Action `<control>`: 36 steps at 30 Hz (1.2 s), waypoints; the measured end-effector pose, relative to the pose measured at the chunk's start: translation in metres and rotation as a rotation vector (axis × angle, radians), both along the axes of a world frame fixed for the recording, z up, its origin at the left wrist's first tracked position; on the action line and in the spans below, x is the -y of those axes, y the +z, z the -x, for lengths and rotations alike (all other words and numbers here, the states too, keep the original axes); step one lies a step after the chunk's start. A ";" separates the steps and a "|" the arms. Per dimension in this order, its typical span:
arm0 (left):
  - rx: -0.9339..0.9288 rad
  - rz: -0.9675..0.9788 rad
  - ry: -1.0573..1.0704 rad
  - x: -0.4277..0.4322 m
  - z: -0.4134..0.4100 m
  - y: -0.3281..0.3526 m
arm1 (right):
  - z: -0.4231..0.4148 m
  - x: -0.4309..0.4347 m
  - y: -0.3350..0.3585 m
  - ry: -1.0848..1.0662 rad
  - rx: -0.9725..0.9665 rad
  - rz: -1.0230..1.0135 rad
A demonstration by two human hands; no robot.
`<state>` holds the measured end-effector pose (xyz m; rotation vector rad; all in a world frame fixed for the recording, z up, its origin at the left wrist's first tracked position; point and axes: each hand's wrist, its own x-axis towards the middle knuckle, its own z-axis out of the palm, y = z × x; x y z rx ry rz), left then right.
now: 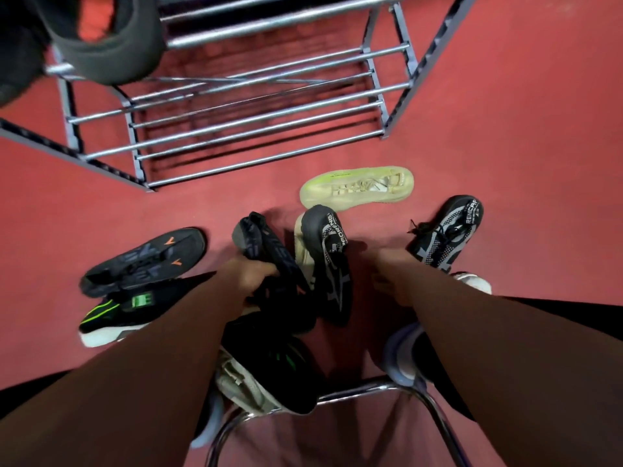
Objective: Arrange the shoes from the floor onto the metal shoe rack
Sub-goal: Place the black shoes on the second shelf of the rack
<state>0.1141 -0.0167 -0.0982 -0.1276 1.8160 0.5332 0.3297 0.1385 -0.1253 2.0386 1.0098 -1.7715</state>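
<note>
Shoes lie scattered across the head camera, my only view. My left hand (256, 274) grips a dark grey knit sneaker (259, 244) near its opening, with the toe pointing to twelve o'clock. My right hand (387, 274) hangs at three o'clock of it. It is too blurred for me to tell whether its fingers hold anything.

The grey tubular metal shoe rack (269, 27) stands at twelve o'clock, its lower rails bare. A bulky dark shoe (111, 45) already sits on an upper tier at eleven o'clock.

To do this step well I would carry the sneaker high, clear the front rail, then set its sole across two rails so it cannot slip between them.

Around the hands:
- A black knit shoe with white lettering (328, 264) leans between them, touching the held sneaker.
- Its lettered mate (445, 234) lies at two o'clock.
- A pale yellow-green sneaker (357, 188) lies on its side at one o'clock, right in the path to the rack, so I would lift over it.
- A charcoal shoe with orange marks (145, 261) lies at nine o'clock, beside a black shoe with neon-green stripes (118, 315).
- A chrome tube frame (354, 389) crosses at six o'clock, crowding any pull-back.
</note>
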 end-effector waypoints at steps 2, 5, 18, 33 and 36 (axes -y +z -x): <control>0.023 -0.008 0.029 0.000 0.001 0.000 | 0.010 0.012 -0.005 0.004 -0.071 -0.041; 0.093 -0.071 0.047 -0.002 0.004 0.001 | 0.037 0.010 -0.002 -0.015 -0.256 -0.098; 0.069 -0.145 0.061 0.035 0.030 0.013 | 0.059 0.007 0.003 0.377 0.126 -0.201; -0.113 -0.241 0.672 0.168 0.079 0.052 | 0.207 0.096 0.026 0.949 0.214 -0.568; -0.122 -0.193 0.862 0.195 0.089 0.045 | 0.231 0.125 0.015 1.060 0.123 -0.619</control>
